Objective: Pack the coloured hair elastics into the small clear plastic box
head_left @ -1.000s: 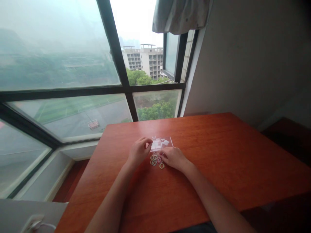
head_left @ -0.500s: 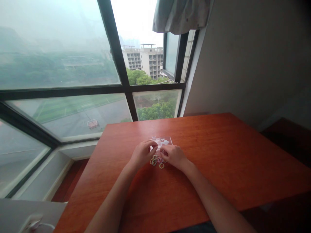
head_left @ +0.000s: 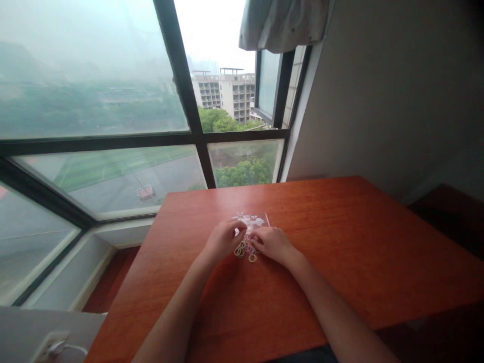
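Small coloured rings, like thin hair ties, lie in a loose pile on the wooden table, in pale green, yellow and pink. A single yellowish ring lies at the pile's near edge. Just beyond the pile is a clear plastic bag with white print, partly covered by my hands. My left hand is curled at the bag's near left side, thumb and fingertips together; what they pinch is too small to make out. At the right of the pile, my right hand has its bent fingers down at the rings, with the fingertips' contents hidden.
The reddish-brown table runs up to a large window and a grey wall. A curtain hangs at the top. At the lower left, a plug with a white cable sits in a wall socket.
My right hand's fingertips have shifted slightly down onto the rings. The left hand stays almost in place, still curled. The whole view has moved a little.
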`<state>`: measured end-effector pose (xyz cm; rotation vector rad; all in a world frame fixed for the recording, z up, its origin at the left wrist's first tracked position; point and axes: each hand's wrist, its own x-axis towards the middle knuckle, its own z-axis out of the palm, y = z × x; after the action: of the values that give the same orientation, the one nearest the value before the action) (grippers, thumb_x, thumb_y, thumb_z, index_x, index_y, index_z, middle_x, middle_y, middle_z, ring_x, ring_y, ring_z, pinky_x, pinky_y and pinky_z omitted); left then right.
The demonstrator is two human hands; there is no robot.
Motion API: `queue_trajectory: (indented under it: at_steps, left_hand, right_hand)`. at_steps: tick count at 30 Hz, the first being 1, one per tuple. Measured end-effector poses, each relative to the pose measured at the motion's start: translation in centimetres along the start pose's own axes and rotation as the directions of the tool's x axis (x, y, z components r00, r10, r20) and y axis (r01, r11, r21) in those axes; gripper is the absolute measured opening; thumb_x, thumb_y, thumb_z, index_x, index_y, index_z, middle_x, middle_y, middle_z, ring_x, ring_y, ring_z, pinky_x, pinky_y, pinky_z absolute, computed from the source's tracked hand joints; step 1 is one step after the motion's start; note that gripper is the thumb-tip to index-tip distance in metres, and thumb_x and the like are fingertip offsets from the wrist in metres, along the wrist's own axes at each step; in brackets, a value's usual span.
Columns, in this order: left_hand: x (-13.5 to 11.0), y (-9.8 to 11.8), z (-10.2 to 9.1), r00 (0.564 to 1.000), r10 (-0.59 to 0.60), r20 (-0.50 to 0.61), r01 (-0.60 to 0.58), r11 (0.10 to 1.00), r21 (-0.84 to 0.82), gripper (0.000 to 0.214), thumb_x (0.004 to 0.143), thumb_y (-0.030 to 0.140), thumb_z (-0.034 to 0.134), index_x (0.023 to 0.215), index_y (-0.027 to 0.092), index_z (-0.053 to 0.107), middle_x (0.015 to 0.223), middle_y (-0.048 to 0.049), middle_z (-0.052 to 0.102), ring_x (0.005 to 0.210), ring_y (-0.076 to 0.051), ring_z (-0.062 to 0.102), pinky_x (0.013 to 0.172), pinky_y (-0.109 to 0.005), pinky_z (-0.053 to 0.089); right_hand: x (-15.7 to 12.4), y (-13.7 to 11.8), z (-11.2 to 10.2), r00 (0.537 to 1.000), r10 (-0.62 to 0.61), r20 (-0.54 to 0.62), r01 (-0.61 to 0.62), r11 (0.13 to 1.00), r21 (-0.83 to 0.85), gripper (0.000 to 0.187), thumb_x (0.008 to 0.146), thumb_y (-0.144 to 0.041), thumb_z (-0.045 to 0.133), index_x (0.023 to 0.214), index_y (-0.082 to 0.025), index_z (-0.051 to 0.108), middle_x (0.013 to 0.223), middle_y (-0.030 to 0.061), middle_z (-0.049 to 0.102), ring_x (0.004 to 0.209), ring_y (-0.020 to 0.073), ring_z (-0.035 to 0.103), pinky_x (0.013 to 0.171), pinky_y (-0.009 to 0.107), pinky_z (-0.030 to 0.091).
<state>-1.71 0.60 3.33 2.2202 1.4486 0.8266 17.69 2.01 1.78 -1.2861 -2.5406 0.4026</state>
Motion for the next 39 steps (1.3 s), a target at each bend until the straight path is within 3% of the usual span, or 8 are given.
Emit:
queue_trajectory:
  at_steps: [6,11,19,27,30,35,39]
  left_hand:
    - [0.0,0.0,0.1,1.000,0.005,-0.006,-0.005,1.000,0.001,0.013,0.080,0.015,0.055,0.083,0.017,0.067,0.078,-0.0017,0.067,0.063,-0.010,0.054,0.061,-0.020,0.040]
    - [0.0,0.0,0.0,1.000,-0.001,-0.003,0.001,1.000,0.004,0.013,0.080,0.016,0.055,0.083,0.017,0.068,0.078,-0.0017,0.067,0.062,-0.010,0.053,0.060,-0.020,0.040]
    - [-0.1,-0.2,0.1,0.999,-0.024,0.028,0.025,0.998,-0.061,0.015,0.082,0.021,0.055,0.086,0.017,0.069,0.072,-0.0006,0.066,0.059,-0.010,0.052,0.058,-0.020,0.040]
    - [0.0,-0.1,0.8,0.998,-0.056,0.036,0.060,0.987,-0.147,0.013,0.078,0.015,0.056,0.081,0.015,0.068,0.069,0.0000,0.066,0.057,-0.009,0.053,0.056,-0.018,0.039]
    - [0.1,-0.7,0.9,0.998,-0.058,-0.022,0.055,0.994,-0.090,0.012,0.075,0.013,0.055,0.079,0.016,0.066,0.068,0.0013,0.064,0.057,-0.009,0.052,0.056,-0.018,0.039]
    - [0.0,-1.9,0.6,0.981,-0.082,-0.178,0.076,0.996,-0.040,0.010,0.080,0.017,0.054,0.081,0.017,0.064,0.069,0.0019,0.062,0.055,-0.008,0.051,0.056,-0.018,0.039]
    - [0.0,-2.0,0.5,0.980,-0.076,-0.183,0.070,0.997,-0.041,0.011,0.082,0.019,0.053,0.084,0.017,0.064,0.071,0.0012,0.063,0.057,-0.008,0.051,0.057,-0.019,0.040]
  right_hand:
    - [0.1,-1.1,-0.1,0.997,0.053,0.057,-0.044,0.988,-0.149,0.026,0.095,-0.034,0.045,0.090,-0.021,0.067,0.096,0.0068,0.072,0.083,0.0188,0.064,0.065,0.026,0.037]
    - [0.1,-0.8,0.2,0.998,0.045,0.036,-0.040,0.992,-0.122,0.020,0.091,-0.032,0.050,0.088,-0.021,0.067,0.093,0.0048,0.072,0.081,0.0175,0.065,0.062,0.025,0.035]
    - [0.1,0.0,0.9,0.983,-0.032,-0.180,0.042,0.998,0.053,0.017,0.089,-0.032,0.055,0.081,-0.022,0.066,0.080,-0.0006,0.070,0.071,0.0122,0.060,0.062,0.023,0.032]
    - [0.2,0.2,1.4,0.956,-0.052,-0.288,0.089,0.989,0.117,0.011,0.086,-0.026,0.059,0.087,-0.022,0.069,0.076,-0.0005,0.069,0.066,0.0114,0.057,0.063,0.023,0.033]
    - [0.2,0.0,1.3,0.963,-0.056,-0.263,0.094,0.986,0.135,0.014,0.089,-0.028,0.056,0.089,-0.021,0.069,0.079,0.0005,0.069,0.070,0.0123,0.058,0.065,0.023,0.035]
    - [0.1,-0.3,1.1,0.992,-0.048,-0.119,0.062,0.991,0.118,0.017,0.090,-0.029,0.054,0.094,-0.023,0.069,0.087,0.0021,0.071,0.077,0.0145,0.061,0.066,0.024,0.036]
    - [0.1,-0.5,0.9,0.999,0.002,-0.052,0.002,0.997,0.082,0.018,0.091,-0.029,0.053,0.099,-0.024,0.068,0.093,0.0024,0.072,0.084,0.0158,0.063,0.068,0.024,0.037]
